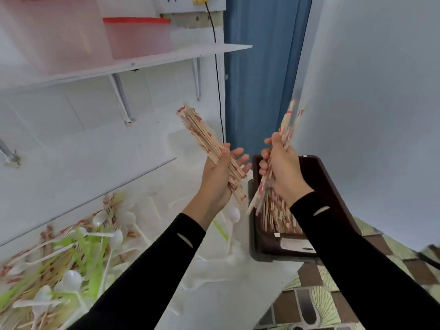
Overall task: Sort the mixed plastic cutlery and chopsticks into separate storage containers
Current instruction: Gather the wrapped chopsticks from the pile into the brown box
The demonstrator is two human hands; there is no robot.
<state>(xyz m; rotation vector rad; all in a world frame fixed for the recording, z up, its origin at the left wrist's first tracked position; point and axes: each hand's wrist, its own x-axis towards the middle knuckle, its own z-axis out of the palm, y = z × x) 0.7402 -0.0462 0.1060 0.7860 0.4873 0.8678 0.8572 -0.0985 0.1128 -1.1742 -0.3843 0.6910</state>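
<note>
My left hand holds a thick bundle of wrapped wooden chopsticks, slanting up to the left, thumb over it and fingers spread behind. My right hand grips a second, blurred bundle of chopsticks, raised just above a dark brown box. More chopsticks stand inside that box. At the lower left a mixed pile of white spoons, green plastic cutlery and loose chopsticks covers the white counter.
A white wall shelf above carries a pink tub with a red lid. A black cable hangs beside a blue door. Loose white spoons lie between my arms. The counter edge and patterned floor are at the lower right.
</note>
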